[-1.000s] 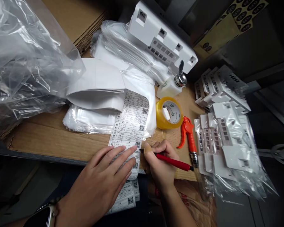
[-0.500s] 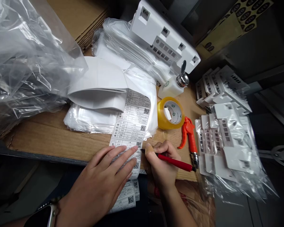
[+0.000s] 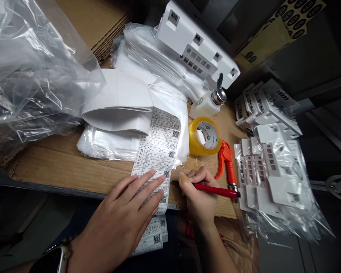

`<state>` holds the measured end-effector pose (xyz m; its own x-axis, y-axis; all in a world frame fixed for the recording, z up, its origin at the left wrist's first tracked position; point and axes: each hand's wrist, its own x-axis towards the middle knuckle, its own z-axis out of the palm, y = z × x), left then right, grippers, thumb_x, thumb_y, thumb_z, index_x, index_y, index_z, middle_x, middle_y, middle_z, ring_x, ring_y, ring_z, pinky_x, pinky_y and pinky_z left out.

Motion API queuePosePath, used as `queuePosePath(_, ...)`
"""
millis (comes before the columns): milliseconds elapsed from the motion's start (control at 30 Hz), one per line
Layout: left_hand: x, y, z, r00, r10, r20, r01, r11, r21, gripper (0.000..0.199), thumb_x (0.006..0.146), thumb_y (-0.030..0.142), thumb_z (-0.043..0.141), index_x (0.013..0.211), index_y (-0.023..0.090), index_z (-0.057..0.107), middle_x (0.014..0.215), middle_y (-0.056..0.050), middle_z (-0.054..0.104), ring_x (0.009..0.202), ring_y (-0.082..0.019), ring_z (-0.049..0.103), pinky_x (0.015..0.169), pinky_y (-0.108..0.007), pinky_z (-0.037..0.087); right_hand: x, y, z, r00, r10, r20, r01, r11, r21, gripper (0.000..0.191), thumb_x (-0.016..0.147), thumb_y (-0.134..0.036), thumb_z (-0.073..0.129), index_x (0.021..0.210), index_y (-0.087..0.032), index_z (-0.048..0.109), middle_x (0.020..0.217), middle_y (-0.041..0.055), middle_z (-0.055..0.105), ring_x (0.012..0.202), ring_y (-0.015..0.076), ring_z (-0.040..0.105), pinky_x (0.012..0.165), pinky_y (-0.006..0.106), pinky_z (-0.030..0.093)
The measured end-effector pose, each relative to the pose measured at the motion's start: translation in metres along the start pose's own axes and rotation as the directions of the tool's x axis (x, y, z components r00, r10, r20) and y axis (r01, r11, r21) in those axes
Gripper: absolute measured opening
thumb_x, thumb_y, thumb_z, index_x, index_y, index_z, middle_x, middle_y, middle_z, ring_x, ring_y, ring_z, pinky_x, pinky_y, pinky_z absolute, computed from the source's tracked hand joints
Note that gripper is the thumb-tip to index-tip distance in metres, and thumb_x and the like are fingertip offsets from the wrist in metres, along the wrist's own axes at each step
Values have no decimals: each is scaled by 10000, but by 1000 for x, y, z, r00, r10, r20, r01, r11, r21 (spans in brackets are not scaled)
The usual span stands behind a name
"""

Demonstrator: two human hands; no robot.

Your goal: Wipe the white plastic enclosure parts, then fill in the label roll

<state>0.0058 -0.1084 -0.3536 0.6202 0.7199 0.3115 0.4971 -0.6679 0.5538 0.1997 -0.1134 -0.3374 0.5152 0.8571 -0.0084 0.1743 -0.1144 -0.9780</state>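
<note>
A long strip of printed labels (image 3: 156,151), with tables and square codes, runs down the cardboard-covered table and hangs over its front edge. Flat on this strip lies my left hand (image 3: 125,216), its fingers stretched out and pressing the labels. My right hand (image 3: 200,197) grips a red pen (image 3: 216,190) with a dark tip. That tip is just right of the strip, beside the fingertips of my left hand; whether it touches anything I cannot tell. The strip's upper part folds back into a white loop of paper (image 3: 118,91) resting on clear plastic bags (image 3: 108,144).
Right of the strip are a yellow tape roll (image 3: 194,138), a red air blow gun (image 3: 229,163) and a pump bottle (image 3: 204,106). Bagged white plastic parts (image 3: 278,167) sit at the right. Behind stands a white housing (image 3: 199,41); plastic film (image 3: 36,68) fills the left.
My right hand has shifted slightly to the right with the pen, so the tip has come off the label strip's edge. My left hand stays in place.
</note>
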Motion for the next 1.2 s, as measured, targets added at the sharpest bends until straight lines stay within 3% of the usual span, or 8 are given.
queuePosePath(167, 2, -1, -4, 1000, 28, 10, -28, 1000, -5, 259, 987, 257, 639, 1235, 236, 711, 1557, 39, 589, 1549, -336, 369, 1330, -518, 135, 5, 2, -4, 999, -5, -33, 9, 990, 139, 414, 850, -281, 822, 671, -232, 452, 503, -103, 500, 410, 66, 418, 449, 205, 344)
queuePosePath(300, -6, 3, -10, 998, 39, 44, -43, 995, 91, 431, 1035, 233, 528, 1461, 220, 592, 1536, 36, 612, 1457, -244, 481, 1274, -407, 208, 2, 0, -4, 998, 52, -40, -43, 980, 197, 442, 900, -377, 799, 719, -248, 417, 433, -139, 433, 309, 60, 381, 351, 178, 261)
queuePosePath(400, -13, 5, -13, 997, 51, 63, -59, 989, 137, 479, 1049, 205, 470, 1525, 202, 523, 1580, 15, 565, 1397, -202, 515, 1188, -409, 266, -5, -8, -3, 998, 59, -8, -57, 979, 196, 399, 936, -392, 760, 763, -257, 427, 404, -152, 418, 265, 65, 373, 309, 168, 203)
queuePosePath(567, -11, 3, -9, 997, 55, 46, -62, 985, 162, 401, 1074, 247, 453, 1444, 216, 604, 1603, 22, 535, 1284, -212, 582, 1045, -440, 361, -13, -11, -8, 998, -38, 47, 31, 990, 141, 298, 909, -272, 773, 827, -254, 487, 560, -110, 533, 389, 71, 464, 400, 184, 353)
queuePosePath(667, -3, 0, -6, 999, 50, 20, -52, 993, 103, 326, 1065, 291, 512, 1339, 210, 672, 1570, -17, 579, 1347, -238, 572, 1165, -450, 319, -11, -7, -9, 996, -67, 51, 61, 993, 100, 303, 860, -216, 791, 778, -243, 500, 614, -83, 533, 490, 86, 472, 501, 222, 410)
queuePosePath(767, 8, -3, -4, 995, 102, 1, -102, 993, 54, 283, 1047, 258, 543, 1245, 154, 716, 1483, -90, 654, 1474, -287, 487, 1288, -454, 212, -7, -6, -3, 997, -64, 31, 59, 990, 131, 329, 833, -181, 787, 729, -242, 480, 579, -88, 501, 492, 88, 426, 497, 226, 377)
queuePosePath(900, 15, -9, -2, 988, 151, 13, -152, 984, 90, 340, 1056, 255, 526, 1331, 133, 685, 1444, -93, 682, 1459, -299, 512, 1290, -412, 227, -3, -5, 8, 995, -92, -35, 95, 988, 124, 374, 782, -151, 791, 660, -237, 448, 543, -95, 473, 473, 78, 408, 480, 217, 353)
queuePosePath(1200, 12, -8, 3, 996, 87, 35, -88, 995, 44, 353, 1059, 267, 526, 1376, 176, 650, 1602, -49, 538, 1524, -271, 422, 1314, -410, 178, -7, 2, 10, 996, -76, -53, 77, 997, 17, 388, 764, -116, 782, 652, -237, 431, 573, -92, 462, 503, 78, 398, 493, 233, 325)
